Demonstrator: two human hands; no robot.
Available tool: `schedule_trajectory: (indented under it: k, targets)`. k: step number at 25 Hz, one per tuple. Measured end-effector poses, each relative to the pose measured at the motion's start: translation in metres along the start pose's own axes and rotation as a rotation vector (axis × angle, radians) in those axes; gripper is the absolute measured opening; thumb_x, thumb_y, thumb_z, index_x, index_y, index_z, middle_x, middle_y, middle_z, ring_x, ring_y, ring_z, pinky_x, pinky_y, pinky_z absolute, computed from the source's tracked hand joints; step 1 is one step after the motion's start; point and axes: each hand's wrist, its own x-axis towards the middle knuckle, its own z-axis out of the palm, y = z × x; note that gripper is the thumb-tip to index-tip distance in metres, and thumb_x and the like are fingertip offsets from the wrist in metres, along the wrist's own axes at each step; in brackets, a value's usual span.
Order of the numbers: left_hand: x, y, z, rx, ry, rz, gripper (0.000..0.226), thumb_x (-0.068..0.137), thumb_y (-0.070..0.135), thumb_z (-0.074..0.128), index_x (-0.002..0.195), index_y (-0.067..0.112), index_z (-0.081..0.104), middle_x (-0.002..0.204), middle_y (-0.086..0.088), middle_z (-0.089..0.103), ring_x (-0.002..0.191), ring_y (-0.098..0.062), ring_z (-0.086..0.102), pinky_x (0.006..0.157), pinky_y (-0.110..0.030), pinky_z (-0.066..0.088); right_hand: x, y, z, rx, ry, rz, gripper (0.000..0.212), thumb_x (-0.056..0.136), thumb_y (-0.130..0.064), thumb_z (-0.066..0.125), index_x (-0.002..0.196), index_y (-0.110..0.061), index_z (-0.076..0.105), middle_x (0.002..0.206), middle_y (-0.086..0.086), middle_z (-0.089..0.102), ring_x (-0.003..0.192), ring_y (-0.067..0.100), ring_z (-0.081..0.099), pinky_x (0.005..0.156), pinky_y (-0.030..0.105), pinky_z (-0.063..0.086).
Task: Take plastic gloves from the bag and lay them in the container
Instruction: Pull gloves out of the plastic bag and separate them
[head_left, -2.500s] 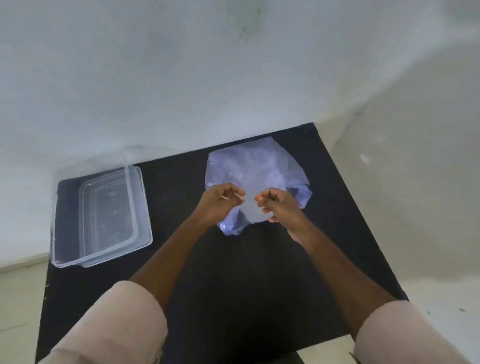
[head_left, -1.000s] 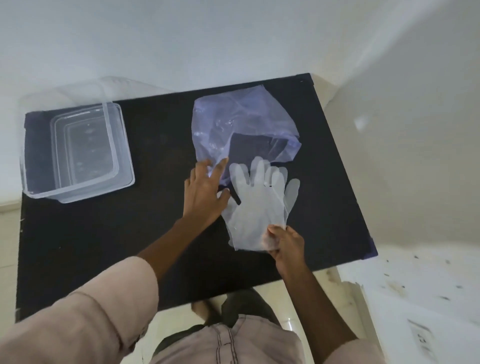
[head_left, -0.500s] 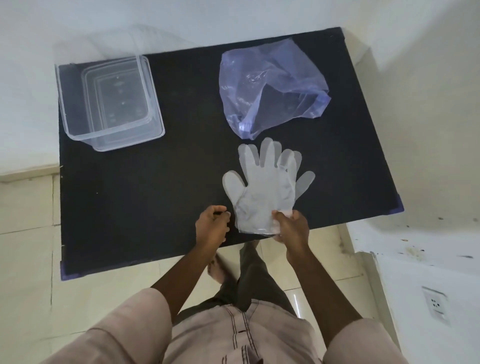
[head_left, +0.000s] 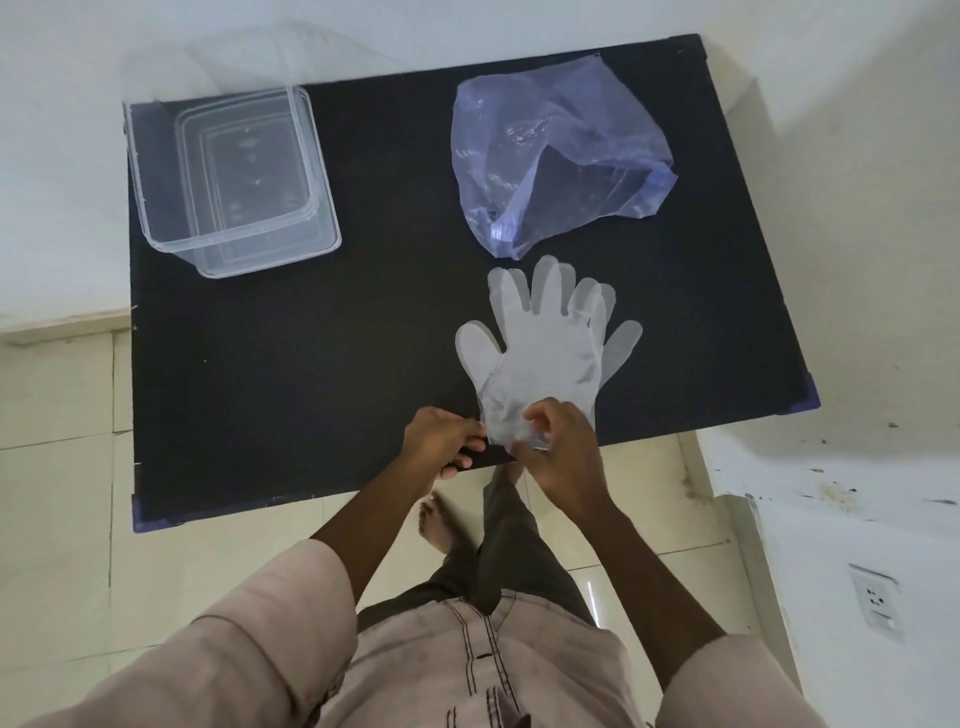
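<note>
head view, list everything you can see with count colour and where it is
table: 1, black top, centre of view, against the wall
container: 1, clear plastic, far left corner of the table, nothing in it
bag: 1, translucent bluish-purple, far right part of the table, crumpled
gloves: a flat stack, count unclear, clear whitish, near edge of the table, fingers pointing at the bag
wall socket: 1, white, low on the right wall
floor: cream tiles, left and below the table
left hand: 1, pinching the glove cuff
right hand: 1, pinching the same cuff
</note>
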Motion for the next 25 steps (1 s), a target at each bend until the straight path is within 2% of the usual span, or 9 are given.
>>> schedule_trajectory:
  k: [5,8,11,14,17,19,21,23,25]
  targets:
    - [-0.001,0.002,0.002,-0.059,-0.005,0.055,0.016,0.082,0.022,0.068,0.087,0.01,0.077,0.073,-0.003,0.07,0.05,-0.013,0.049,0.05,-0.023,0.038,0.006,-0.009,0.008,-0.243,-0.059,-0.081,0.051,0.069,-0.051,0.077,0.107,-0.022,0.06,0.11,0.002,0.063,0.104,0.022,0.055,0.091,0.039,0.05]
    - [0.001,0.003,-0.001,-0.076,-0.027,0.067,0.016,0.084,0.021,0.067,0.088,0.009,0.077,0.072,-0.002,0.068,0.05,-0.012,0.047,0.049,-0.024,0.037,0.014,-0.017,0.008,-0.329,-0.037,-0.081,0.042,0.079,-0.049,0.07,0.111,-0.021,0.064,0.115,0.004,0.065,0.106,0.022,0.057,0.098,0.039,0.048]
    - [0.004,0.003,-0.002,-0.064,-0.027,0.083,0.017,0.085,0.022,0.066,0.09,0.009,0.075,0.073,-0.003,0.068,0.051,-0.012,0.048,0.05,-0.024,0.039,0.021,-0.024,0.006,-0.356,-0.016,-0.073,0.029,0.092,-0.037,0.058,0.107,-0.015,0.068,0.109,0.008,0.068,0.1,0.021,0.059,0.095,0.035,0.048]
    - [0.008,0.002,-0.002,-0.002,0.041,0.091,0.014,0.086,0.024,0.065,0.086,0.012,0.074,0.072,-0.001,0.068,0.055,-0.012,0.053,0.052,-0.024,0.042,0.024,-0.025,0.003,-0.223,0.052,-0.015,0.022,0.092,-0.03,0.059,0.1,-0.012,0.07,0.102,0.007,0.069,0.093,0.019,0.061,0.086,0.027,0.048]
    - [0.014,-0.002,-0.003,0.112,0.123,0.138,0.016,0.09,0.025,0.058,0.079,0.02,0.069,0.08,-0.002,0.07,0.066,-0.015,0.062,0.059,-0.029,0.053,0.032,-0.023,-0.008,0.084,0.071,0.179,0.016,0.092,-0.024,0.061,0.092,-0.01,0.066,0.091,0.005,0.067,0.078,0.014,0.061,0.082,0.023,0.05]
    - [0.013,-0.007,-0.004,0.302,0.262,0.297,0.011,0.09,0.027,0.059,0.092,0.021,0.067,0.098,-0.004,0.071,0.085,-0.019,0.065,0.077,-0.038,0.058,0.038,-0.021,-0.017,0.225,0.062,0.284,0.014,0.093,-0.021,0.059,0.09,-0.008,0.062,0.088,0.004,0.062,0.071,0.011,0.056,0.084,0.027,0.053]
    - [0.009,-0.018,-0.001,0.572,0.484,0.666,0.027,0.089,0.028,0.061,0.114,0.018,0.06,0.118,-0.008,0.063,0.106,-0.024,0.06,0.094,-0.043,0.051,0.042,-0.018,-0.022,0.215,0.054,0.296,0.017,0.094,-0.02,0.057,0.095,-0.004,0.062,0.088,0.004,0.059,0.068,0.01,0.053,0.077,0.021,0.049]
    - [0.003,-0.026,0.007,0.848,0.488,1.044,0.046,0.09,0.033,0.055,0.13,0.013,0.051,0.135,-0.015,0.057,0.124,-0.033,0.055,0.107,-0.05,0.041,0.044,-0.017,-0.024,0.183,0.059,0.29,0.02,0.095,-0.019,0.056,0.098,-0.001,0.062,0.087,0.004,0.059,0.068,0.011,0.053,0.077,0.02,0.048]
    - [0.007,-0.038,0.018,1.121,0.368,1.208,0.062,0.093,0.044,0.038,0.145,0.009,0.034,0.151,-0.016,0.043,0.139,-0.036,0.041,0.114,-0.051,0.028,0.047,-0.018,-0.024,0.19,0.076,0.293,0.019,0.095,-0.019,0.055,0.096,-0.001,0.062,0.086,0.005,0.06,0.074,0.013,0.055,0.084,0.026,0.052]
